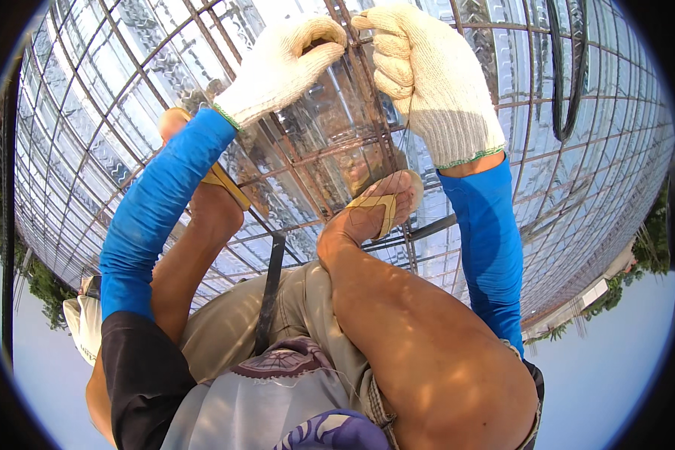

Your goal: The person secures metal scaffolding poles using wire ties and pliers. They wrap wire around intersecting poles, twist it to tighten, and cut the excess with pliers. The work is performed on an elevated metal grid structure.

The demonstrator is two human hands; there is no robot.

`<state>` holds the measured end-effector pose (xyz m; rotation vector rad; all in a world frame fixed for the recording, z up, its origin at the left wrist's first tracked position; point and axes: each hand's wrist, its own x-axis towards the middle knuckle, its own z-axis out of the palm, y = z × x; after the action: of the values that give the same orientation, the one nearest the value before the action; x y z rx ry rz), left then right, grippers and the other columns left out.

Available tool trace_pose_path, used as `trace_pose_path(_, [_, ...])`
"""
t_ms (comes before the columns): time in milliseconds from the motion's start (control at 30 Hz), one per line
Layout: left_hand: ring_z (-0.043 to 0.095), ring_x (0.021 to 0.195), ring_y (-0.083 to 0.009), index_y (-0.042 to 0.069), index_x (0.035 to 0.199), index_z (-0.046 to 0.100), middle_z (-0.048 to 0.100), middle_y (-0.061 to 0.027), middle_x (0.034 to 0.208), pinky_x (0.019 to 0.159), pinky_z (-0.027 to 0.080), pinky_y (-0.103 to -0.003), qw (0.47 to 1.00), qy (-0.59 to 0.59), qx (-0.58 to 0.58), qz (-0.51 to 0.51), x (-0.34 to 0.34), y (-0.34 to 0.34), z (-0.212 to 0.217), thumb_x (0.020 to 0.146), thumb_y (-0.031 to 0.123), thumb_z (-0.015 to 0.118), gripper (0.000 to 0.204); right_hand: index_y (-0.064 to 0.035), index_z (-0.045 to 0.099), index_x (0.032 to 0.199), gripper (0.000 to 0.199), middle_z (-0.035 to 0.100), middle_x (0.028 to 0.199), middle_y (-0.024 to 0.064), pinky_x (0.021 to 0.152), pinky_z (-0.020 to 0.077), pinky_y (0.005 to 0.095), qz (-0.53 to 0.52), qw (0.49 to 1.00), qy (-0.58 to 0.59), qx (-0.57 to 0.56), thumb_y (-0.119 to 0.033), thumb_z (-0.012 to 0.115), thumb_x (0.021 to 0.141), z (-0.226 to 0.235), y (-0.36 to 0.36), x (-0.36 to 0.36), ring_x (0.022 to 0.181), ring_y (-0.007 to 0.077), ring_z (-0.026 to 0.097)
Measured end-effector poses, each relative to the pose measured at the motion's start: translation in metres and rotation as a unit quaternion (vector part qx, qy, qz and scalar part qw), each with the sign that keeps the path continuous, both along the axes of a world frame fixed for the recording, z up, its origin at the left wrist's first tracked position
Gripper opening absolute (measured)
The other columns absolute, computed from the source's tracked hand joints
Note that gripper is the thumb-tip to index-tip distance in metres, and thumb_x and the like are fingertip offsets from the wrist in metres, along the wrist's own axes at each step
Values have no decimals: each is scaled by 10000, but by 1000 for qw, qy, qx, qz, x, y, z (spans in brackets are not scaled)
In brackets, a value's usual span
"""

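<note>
Both of my hands wear off-white knit gloves and meet at a pair of rusty steel bars (367, 82) in a rebar mesh. My left hand (289, 67) is closed in a pinch, thumb and fingertips touching together at the left side of the bars. On the other side my right hand (431, 82) has its fingers curled and its index finger and thumb against the bars. What sits between the fingertips of either hand is too small to make out. Thin dark strands, like wire, hang below the right glove.
Rusty mesh lies over shiny, ribbed metal sheeting (517, 67). My right foot in a yellow sandal (382, 210) stands just below the hands; another yellow sandal (229, 187) is at left. A black cable loop (566, 112) lies at far right. Trees (41, 289) stand beyond the edge.
</note>
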<state>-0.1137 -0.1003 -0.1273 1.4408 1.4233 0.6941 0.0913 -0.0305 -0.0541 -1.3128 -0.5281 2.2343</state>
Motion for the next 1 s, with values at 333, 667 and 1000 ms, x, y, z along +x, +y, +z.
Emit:
trace_pose_path(333, [705,835,-219,66,1201,759,757,-87,976,763,615,-377,977,4,-206,60,3,33,49,1077,296,657,281,-25,747,1145,251,784,880,119,761,617,406,159,847,-300,409,-159,770,934,-32,-98,-14,786,303,767])
trace_pose_path(667, [785,940,-256,78,1182,786,809,-121,1027,899,610,-372,972,226,13,-63,16,32,11,1028,304,733,279,-50,662,1035,245,707,784,161,681,599,497,220,782,-359,460,-213,775,890,-57,-134,-32,736,399,743])
trace_pose_path(1000, [808,1009,-263,116,1189,821,832,-101,1072,907,621,-373,974,146,28,171,46,-13,15,984,240,744,252,-22,678,1204,376,751,864,193,722,601,511,192,802,-331,459,-170,797,880,-54,-128,-25,811,427,751])
